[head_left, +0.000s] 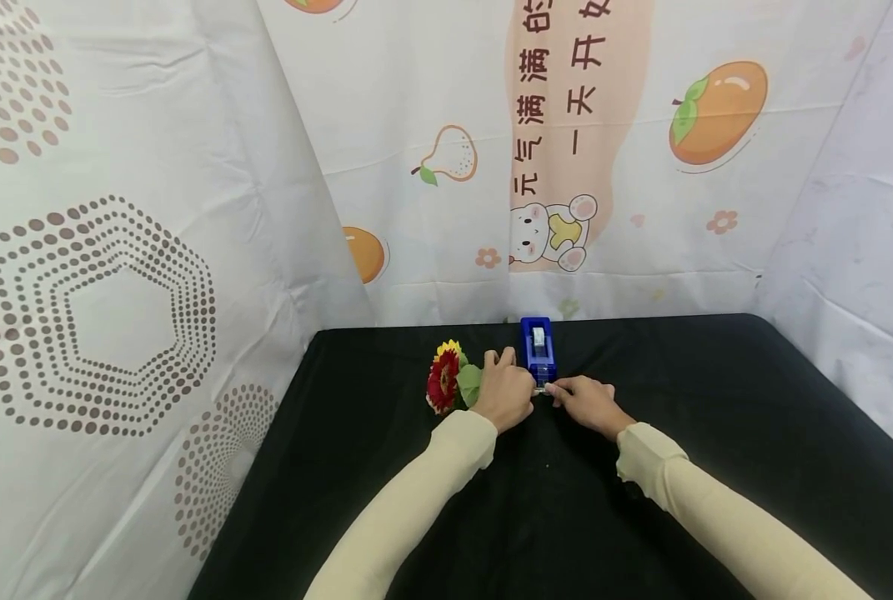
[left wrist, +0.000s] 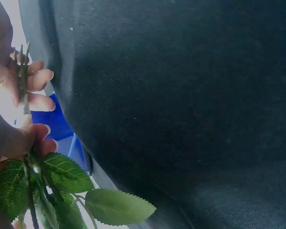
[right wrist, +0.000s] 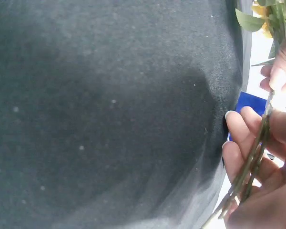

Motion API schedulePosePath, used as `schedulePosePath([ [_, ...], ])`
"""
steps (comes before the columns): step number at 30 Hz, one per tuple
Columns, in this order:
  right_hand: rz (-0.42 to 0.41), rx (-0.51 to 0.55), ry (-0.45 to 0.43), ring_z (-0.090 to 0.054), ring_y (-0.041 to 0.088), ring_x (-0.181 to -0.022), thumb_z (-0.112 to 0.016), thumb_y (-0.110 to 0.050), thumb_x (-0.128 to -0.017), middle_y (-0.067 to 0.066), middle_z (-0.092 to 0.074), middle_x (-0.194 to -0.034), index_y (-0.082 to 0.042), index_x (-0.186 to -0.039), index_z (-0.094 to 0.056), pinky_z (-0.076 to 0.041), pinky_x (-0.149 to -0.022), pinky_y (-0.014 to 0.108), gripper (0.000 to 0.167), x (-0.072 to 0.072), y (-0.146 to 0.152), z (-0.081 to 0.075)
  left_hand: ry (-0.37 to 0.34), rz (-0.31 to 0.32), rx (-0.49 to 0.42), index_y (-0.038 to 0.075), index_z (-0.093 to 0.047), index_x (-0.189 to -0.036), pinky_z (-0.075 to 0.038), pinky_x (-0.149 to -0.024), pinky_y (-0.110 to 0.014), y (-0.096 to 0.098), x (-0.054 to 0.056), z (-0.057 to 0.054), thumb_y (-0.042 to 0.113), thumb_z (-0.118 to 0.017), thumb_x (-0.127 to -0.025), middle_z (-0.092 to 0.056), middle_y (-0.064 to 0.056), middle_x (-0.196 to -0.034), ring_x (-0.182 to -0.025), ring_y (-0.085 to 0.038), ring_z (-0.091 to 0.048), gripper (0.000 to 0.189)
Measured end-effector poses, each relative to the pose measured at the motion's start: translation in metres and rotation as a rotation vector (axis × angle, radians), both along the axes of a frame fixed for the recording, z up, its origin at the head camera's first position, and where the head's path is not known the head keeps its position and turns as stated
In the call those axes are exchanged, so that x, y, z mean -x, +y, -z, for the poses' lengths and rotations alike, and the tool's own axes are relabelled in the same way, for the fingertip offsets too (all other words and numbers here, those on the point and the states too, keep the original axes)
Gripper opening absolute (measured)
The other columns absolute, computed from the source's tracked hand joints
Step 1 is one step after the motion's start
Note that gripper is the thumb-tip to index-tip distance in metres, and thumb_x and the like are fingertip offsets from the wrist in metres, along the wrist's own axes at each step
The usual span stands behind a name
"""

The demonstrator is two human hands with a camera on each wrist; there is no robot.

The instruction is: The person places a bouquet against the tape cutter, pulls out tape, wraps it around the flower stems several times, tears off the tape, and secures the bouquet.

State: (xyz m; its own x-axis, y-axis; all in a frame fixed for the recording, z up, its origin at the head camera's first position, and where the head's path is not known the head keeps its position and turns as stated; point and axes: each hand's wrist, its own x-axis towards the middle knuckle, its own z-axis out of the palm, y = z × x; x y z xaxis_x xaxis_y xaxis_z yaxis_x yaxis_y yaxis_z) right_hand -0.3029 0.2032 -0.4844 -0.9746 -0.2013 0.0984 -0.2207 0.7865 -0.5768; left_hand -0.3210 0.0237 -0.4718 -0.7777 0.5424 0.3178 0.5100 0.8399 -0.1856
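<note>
A small bunch of flowers (head_left: 443, 379), one red bloom and one yellow among them, lies sideways at the far part of the table. My left hand (head_left: 504, 392) grips its stems just below the green leaves (left wrist: 69, 174). Close by on the right, my right hand (head_left: 589, 404) pinches the same stems (right wrist: 252, 167) between thumb and fingers, and their lower ends run across its palm. A pale, shiny patch, apparently clear tape (right wrist: 270, 101), shows on the stems between the hands. Just beyond both hands stands a blue tape dispenser (head_left: 539, 350) with a roll in it.
Black cloth (head_left: 536, 517) covers the table. A white curtain with printed fruit (head_left: 401, 208) hangs directly behind the far edge, and a dotted white curtain (head_left: 251, 275) closes off the left side.
</note>
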Motion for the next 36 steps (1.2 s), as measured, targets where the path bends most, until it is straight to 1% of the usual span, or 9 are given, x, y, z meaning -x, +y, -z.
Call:
schedulePosePath([
  [6,-0.006,0.001,0.051,-0.063,0.020,-0.080,-0.061,-0.026,-0.104,-0.004,-0.072,-0.083,-0.015,-0.094,-0.077,-0.028,-0.077,0.048,0.023,0.002,0.003,0.002,0.050,0.010,0.029,0.030,-0.077,-0.077,-0.024,-0.084,-0.040,0.002,-0.001,0.004,0.033,-0.076,-0.090,-0.064,0.011,-0.072,-0.092,-0.016,-0.036,0.013],
  [9,-0.009,0.009,0.098,-0.063,0.019,-0.078,-0.065,-0.024,-0.102,-0.004,-0.072,-0.082,-0.015,-0.092,-0.078,-0.028,-0.076,0.048,0.019,0.001,0.005,0.002,0.029,0.020,0.040,0.029,-0.075,-0.077,-0.024,-0.084,-0.040,0.004,-0.003,0.002,0.033,-0.075,-0.090,-0.066,0.011,-0.077,-0.092,-0.017,-0.037,0.014],
  [12,-0.001,0.010,0.138,-0.063,0.019,-0.077,-0.068,-0.022,-0.100,-0.005,-0.071,-0.080,-0.015,-0.091,-0.079,-0.028,-0.076,0.048,0.016,0.000,0.006,0.002,-0.045,0.023,0.037,0.028,-0.071,-0.073,-0.024,-0.083,-0.041,0.006,-0.002,-0.001,0.035,-0.070,-0.096,-0.066,0.010,-0.079,-0.092,-0.017,-0.038,0.023],
  [15,-0.001,0.007,0.167,-0.064,0.020,-0.077,-0.070,-0.021,-0.098,-0.005,-0.071,-0.079,-0.015,-0.092,-0.080,-0.029,-0.077,0.049,0.013,-0.001,0.006,0.001,-0.163,-0.008,0.016,0.027,-0.069,-0.072,-0.023,-0.082,-0.041,0.007,0.001,-0.006,0.037,-0.062,-0.102,-0.066,0.009,-0.078,-0.090,-0.018,-0.039,0.031],
  [18,-0.006,0.009,0.189,-0.064,0.020,-0.078,-0.071,-0.020,-0.098,-0.005,-0.072,-0.079,-0.015,-0.093,-0.080,-0.029,-0.077,0.049,0.012,-0.002,0.005,0.000,-0.262,-0.049,-0.006,0.026,-0.072,-0.079,-0.023,-0.081,-0.042,0.008,0.004,-0.009,0.037,-0.059,-0.104,-0.068,0.008,-0.082,-0.088,-0.018,-0.039,0.030],
  [20,-0.008,0.013,0.197,-0.065,0.021,-0.078,-0.071,-0.020,-0.097,-0.005,-0.073,-0.080,-0.014,-0.093,-0.081,-0.028,-0.077,0.049,0.012,-0.002,0.005,-0.001,-0.292,-0.061,-0.006,0.027,-0.075,-0.085,-0.023,-0.082,-0.042,0.008,0.005,-0.010,0.035,-0.060,-0.103,-0.070,0.008,-0.086,-0.089,-0.018,-0.039,0.025],
  [26,0.001,0.016,0.168,-0.064,0.020,-0.079,-0.071,-0.021,-0.098,-0.005,-0.073,-0.082,-0.014,-0.093,-0.081,-0.029,-0.078,0.050,0.012,-0.002,0.004,-0.001,-0.227,-0.068,0.014,0.031,-0.082,-0.094,-0.023,-0.081,-0.041,0.008,0.005,-0.011,0.038,-0.065,-0.100,-0.072,0.010,-0.088,-0.089,-0.016,-0.040,0.018],
  [33,-0.007,-0.014,0.131,-0.062,0.019,-0.077,-0.066,-0.027,-0.102,-0.005,-0.071,-0.081,-0.012,-0.100,-0.079,-0.031,-0.078,0.050,0.020,0.001,0.003,0.004,-0.080,-0.039,0.042,0.029,-0.078,-0.080,-0.024,-0.082,-0.040,0.005,0.004,-0.008,0.037,-0.068,-0.097,-0.068,0.011,-0.074,-0.091,-0.015,-0.040,0.022],
  [36,-0.022,-0.037,0.132,-0.061,0.016,-0.073,-0.060,-0.027,-0.105,-0.005,-0.068,-0.077,-0.010,-0.097,-0.077,-0.030,-0.074,0.047,0.025,0.002,0.002,0.006,-0.032,-0.030,0.057,0.028,-0.076,-0.077,-0.024,-0.083,-0.040,0.004,0.004,-0.005,0.036,-0.069,-0.096,-0.066,0.010,-0.071,-0.092,-0.015,-0.039,0.021],
])
